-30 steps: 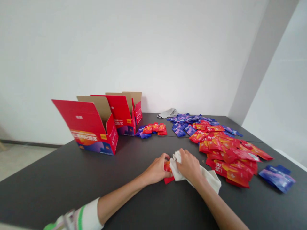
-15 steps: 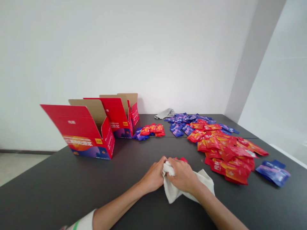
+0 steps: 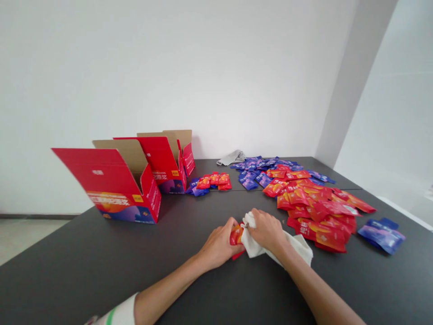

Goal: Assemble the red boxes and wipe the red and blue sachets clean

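So, open red cartons are standing at the left of the dark table, while the left hand is pinching a red packet between closed fingers. The right hand is clutching a white cloth against that packet. Further right, a heap of red and blue packets is sprawling beside loose blue packets.

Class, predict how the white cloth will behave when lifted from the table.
The white cloth is probably floppy, since it bunches and folds under the right hand. It is likely light for its size, and will probably drape rather than hold a shape.
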A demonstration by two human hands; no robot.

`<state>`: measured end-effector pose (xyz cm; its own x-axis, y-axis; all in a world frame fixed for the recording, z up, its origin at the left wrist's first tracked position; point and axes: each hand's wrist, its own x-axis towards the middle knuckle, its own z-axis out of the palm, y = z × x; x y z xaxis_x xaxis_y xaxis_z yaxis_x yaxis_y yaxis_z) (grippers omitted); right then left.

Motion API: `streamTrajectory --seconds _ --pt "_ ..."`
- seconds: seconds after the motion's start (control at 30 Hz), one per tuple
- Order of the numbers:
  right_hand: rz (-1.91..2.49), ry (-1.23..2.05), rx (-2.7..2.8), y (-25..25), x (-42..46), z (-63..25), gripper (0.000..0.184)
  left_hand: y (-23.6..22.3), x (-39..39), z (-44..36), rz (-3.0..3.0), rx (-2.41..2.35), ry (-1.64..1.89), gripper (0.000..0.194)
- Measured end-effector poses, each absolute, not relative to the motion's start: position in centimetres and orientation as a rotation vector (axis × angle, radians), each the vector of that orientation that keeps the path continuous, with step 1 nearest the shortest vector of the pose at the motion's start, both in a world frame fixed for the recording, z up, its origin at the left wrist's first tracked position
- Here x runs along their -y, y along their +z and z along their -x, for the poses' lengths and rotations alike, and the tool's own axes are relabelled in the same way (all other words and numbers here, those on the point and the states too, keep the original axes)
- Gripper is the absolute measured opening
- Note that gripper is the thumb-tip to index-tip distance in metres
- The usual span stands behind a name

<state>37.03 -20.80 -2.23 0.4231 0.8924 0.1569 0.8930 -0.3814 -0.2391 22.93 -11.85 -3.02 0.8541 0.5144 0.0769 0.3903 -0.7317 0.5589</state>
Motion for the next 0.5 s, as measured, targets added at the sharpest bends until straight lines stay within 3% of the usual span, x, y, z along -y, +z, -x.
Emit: streamTrajectory --seconds 0.2,0.4,0.5 --pt "2.089 0.043 1.816 -2.6 21.0 -35.6 0.025 -3.2 11.9 -22.9 -2.437 -0.593 0.325 0.025" --pt "2.435 0.016 1.418 -2.6 20.5 -39.2 0.022 -2.4 11.1 -22.2 -2.368 -0.539 0.230 0.044" --pt "2.439 0.021 1.348 -2.5 20.8 -40.1 0.023 -2.0 10.9 -22.0 -2.385 -0.540 0.232 0.045"
